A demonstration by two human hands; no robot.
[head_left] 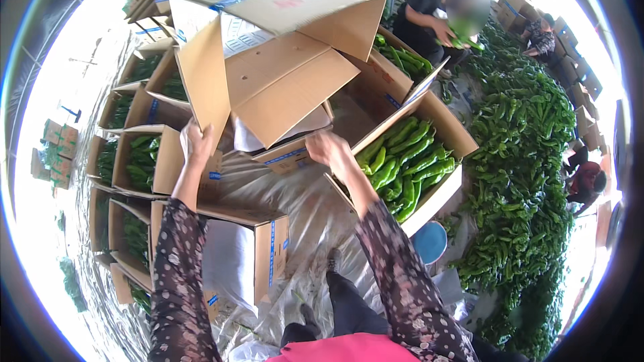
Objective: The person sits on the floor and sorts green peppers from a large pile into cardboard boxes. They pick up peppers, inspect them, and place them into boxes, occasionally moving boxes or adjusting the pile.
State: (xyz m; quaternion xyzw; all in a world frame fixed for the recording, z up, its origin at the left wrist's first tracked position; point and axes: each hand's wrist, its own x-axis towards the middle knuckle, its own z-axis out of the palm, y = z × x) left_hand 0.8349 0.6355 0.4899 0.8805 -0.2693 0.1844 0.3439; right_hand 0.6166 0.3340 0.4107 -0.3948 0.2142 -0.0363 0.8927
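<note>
A large cardboard carton (pixel 288 10) is tilted in front of me, its open flaps toward me. My left hand (pixel 196 142) is closed on the lower end of its left flap (pixel 203 80). The wide lower flap (pixel 292 80) hangs between my hands. My right hand (pixel 327 147) is closed in a fist beside a lower box (pixel 287 158) lined with white sheet; what its fingers hold, if anything, is hidden. Just right of that hand stands an open box (pixel 463 135) filled with long green peppers (pixel 406 164).
Open boxes of peppers (pixel 141 161) are packed along the left. A paper-lined box (pixel 270 255) stands near my feet on plastic sheeting (pixel 308 208). A blue bucket (pixel 429 241) and a long pepper heap (pixel 520 194) lie right. A co-worker (pixel 426 17) crouches at the back, holding peppers.
</note>
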